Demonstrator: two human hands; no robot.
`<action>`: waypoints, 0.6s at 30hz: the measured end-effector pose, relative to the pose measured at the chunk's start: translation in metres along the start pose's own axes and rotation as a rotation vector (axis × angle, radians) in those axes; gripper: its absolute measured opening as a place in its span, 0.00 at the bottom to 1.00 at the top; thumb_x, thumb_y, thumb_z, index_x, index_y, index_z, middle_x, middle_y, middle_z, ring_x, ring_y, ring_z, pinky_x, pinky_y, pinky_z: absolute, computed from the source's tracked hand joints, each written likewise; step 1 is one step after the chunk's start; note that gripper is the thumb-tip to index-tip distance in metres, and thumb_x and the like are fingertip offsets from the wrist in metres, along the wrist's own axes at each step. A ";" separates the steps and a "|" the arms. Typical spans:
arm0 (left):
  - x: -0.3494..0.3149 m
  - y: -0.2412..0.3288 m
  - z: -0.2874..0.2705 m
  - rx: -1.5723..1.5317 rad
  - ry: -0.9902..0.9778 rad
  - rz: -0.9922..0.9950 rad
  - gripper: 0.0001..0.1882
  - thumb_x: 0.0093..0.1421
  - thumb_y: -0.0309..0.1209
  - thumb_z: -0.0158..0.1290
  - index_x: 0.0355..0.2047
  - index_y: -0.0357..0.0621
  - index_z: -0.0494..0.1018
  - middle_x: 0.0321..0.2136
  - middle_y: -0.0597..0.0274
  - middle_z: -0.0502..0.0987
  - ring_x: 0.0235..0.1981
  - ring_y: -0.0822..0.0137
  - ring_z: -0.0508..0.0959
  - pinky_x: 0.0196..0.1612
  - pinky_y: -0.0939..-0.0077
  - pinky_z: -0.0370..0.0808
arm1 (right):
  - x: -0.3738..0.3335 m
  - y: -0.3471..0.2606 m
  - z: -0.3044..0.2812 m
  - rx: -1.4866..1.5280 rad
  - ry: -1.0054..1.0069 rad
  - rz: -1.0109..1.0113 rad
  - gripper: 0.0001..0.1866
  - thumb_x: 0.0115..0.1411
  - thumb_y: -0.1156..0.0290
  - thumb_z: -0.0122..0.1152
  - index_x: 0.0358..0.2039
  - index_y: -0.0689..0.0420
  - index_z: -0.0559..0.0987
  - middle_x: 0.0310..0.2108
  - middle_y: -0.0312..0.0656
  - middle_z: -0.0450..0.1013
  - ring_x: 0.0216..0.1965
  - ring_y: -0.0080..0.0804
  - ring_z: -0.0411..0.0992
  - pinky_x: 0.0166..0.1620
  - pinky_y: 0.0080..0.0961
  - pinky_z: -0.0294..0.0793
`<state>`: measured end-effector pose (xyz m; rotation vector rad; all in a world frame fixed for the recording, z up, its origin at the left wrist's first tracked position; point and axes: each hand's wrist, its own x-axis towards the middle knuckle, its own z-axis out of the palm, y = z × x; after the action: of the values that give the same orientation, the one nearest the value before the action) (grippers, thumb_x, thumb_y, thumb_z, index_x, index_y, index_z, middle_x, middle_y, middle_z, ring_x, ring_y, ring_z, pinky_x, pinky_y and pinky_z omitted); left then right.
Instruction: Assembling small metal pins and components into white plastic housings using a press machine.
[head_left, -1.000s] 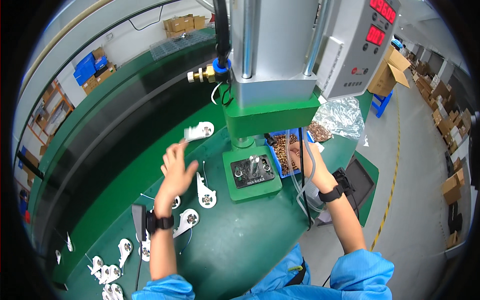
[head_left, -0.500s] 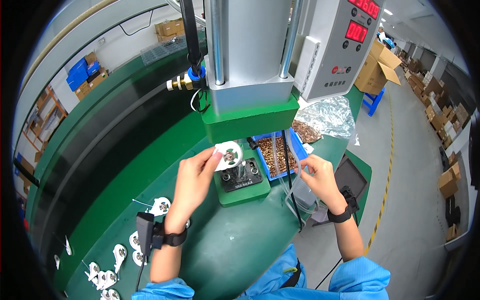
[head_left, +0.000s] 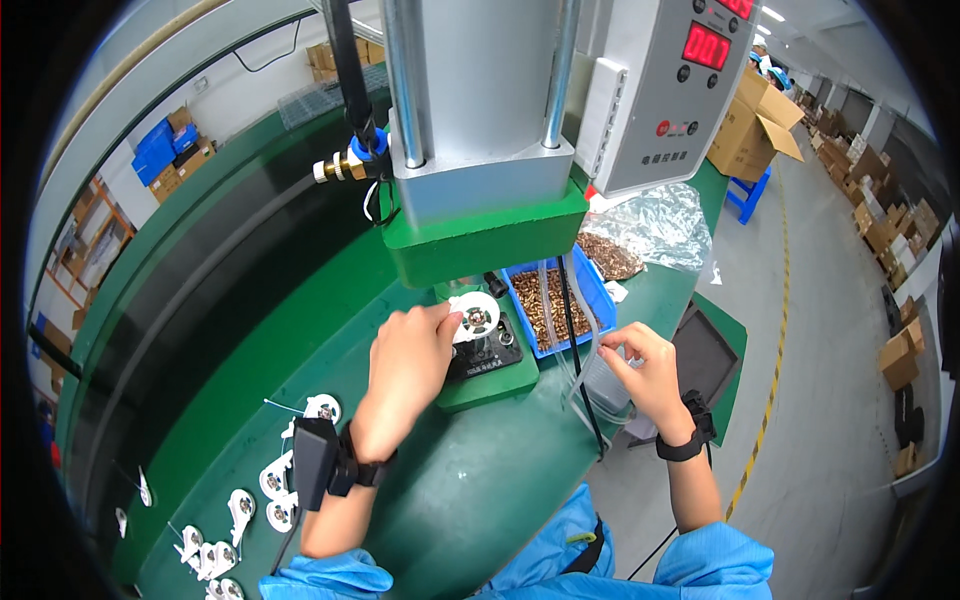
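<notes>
My left hand (head_left: 408, 360) pinches a white round plastic part (head_left: 484, 312) with a metal centre by its left edge. The part is above the black fixture plate (head_left: 508, 352) on a green base, under the press; whether it touches the fixture I cannot tell. My right hand (head_left: 645, 368) is raised near the front right corner of a blue bin (head_left: 600, 292) of small copper-coloured pieces (head_left: 532, 298). Its thumb and fingers are closed together beside a clear hose (head_left: 590, 345); anything between them is too small to make out.
The green press head (head_left: 490, 245) hangs just above the fixture. A control box (head_left: 650, 120) with red digits stands at the right. Several similar white parts (head_left: 240, 508) lie at the left on the green table (head_left: 450, 500). A black cable (head_left: 577, 370) runs beside the hose.
My left hand has moved right with the white part, which is now farther over the fixture. My right hand has shifted slightly down. The whole view has shifted a little.
</notes>
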<state>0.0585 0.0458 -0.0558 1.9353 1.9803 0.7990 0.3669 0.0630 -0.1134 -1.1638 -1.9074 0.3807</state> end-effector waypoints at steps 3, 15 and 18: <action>-0.008 0.001 0.000 -0.055 0.004 -0.069 0.14 0.69 0.38 0.54 0.39 0.41 0.84 0.27 0.38 0.80 0.32 0.38 0.81 0.38 0.48 0.76 | -0.006 -0.001 0.006 0.053 0.046 0.004 0.07 0.54 0.78 0.72 0.35 0.60 0.85 0.30 0.40 0.79 0.27 0.30 0.70 0.32 0.26 0.71; 0.006 -0.005 -0.001 0.091 -0.060 0.009 0.16 0.70 0.40 0.52 0.48 0.44 0.83 0.29 0.41 0.82 0.34 0.40 0.82 0.39 0.49 0.78 | -0.008 0.019 0.046 0.569 0.184 0.179 0.04 0.60 0.80 0.70 0.37 0.63 0.84 0.33 0.35 0.78 0.30 0.16 0.71 0.33 0.17 0.70; -0.010 0.000 0.006 0.072 0.092 0.073 0.18 0.72 0.38 0.50 0.54 0.43 0.80 0.27 0.43 0.81 0.30 0.44 0.83 0.38 0.54 0.78 | -0.023 0.039 0.062 0.682 0.107 0.316 0.04 0.66 0.78 0.66 0.40 0.64 0.83 0.37 0.33 0.78 0.37 0.15 0.73 0.40 0.16 0.72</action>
<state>0.0625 0.0371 -0.0627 2.0569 2.0273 0.8608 0.3454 0.0742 -0.1860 -0.9794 -1.3258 1.0256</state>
